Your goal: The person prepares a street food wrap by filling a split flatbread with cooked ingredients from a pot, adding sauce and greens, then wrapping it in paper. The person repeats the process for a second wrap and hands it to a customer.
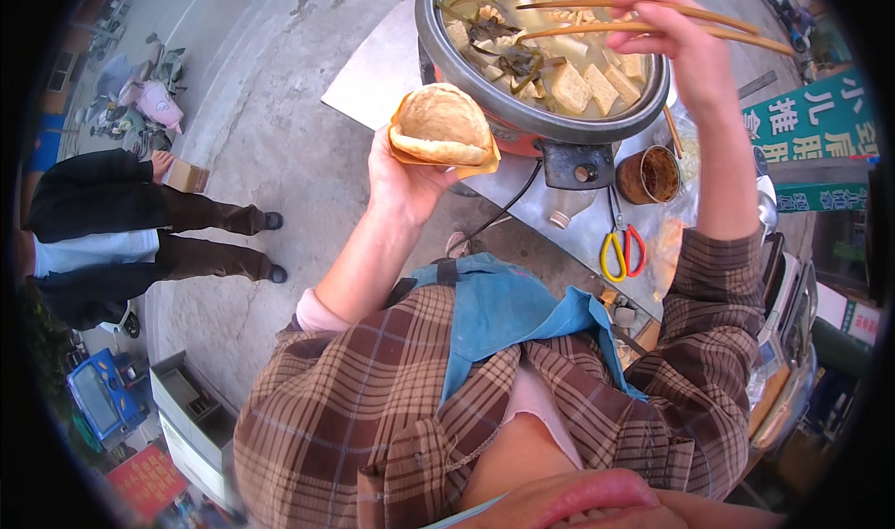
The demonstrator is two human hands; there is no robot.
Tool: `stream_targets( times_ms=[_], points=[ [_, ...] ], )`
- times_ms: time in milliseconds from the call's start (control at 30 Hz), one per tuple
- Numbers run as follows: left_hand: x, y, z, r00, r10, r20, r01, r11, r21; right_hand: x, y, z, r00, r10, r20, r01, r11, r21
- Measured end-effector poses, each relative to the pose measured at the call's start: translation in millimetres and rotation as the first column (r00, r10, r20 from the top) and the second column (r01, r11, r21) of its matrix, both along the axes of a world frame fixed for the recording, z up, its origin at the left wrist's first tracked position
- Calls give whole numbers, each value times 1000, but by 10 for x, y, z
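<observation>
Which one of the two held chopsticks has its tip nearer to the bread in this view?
The lower chopstick: its tip shows below that of the upper chopstick, closer to the bread.

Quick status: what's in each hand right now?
Left hand: holding an open flatbread pocket in a yellow paper wrapper.
Right hand: closed on two wooden chopsticks.

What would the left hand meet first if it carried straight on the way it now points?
With the bread leading, the left hand would probably first meet the pot's dark rim. Depth is hard to judge from this view, so it might pass over the rim instead.
</observation>
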State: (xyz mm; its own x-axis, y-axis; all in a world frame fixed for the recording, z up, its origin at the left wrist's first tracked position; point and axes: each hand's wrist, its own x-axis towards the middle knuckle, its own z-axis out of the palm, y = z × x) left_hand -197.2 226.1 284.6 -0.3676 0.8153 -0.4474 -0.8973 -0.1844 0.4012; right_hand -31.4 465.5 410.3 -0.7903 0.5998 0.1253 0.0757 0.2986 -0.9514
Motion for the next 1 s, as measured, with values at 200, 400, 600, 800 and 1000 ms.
stream_targets(
  times_ms=[200, 400, 600, 800, 1000],
  points=[
    [-95, 47, -31, 1000, -17, 4, 17, 1000, -6, -583, -194, -375, 995, 28, -99, -29, 1000, -8],
    [-178, 68, -29, 1000, -9, -28, 7, 996, -84, -663, -4, -625, 933, -250, -257, 183, 948, -259],
    [-129, 66, 1, 1000, 3, -1, -3, 999, -36, -324, 70, -498, 861, -334, -384, 185, 908, -375],
    [-27, 84, 22, 1000, -19, -4, 19, 1000, 8, -240, 74, -280, 850, -302, -432, 212, 946, -244],
    [33, 138, -3, 1000, -1, 17, 1, 1000, 13, -150, 81, -263, 977, -133, -165, 103, 978, -180]
  ],
)
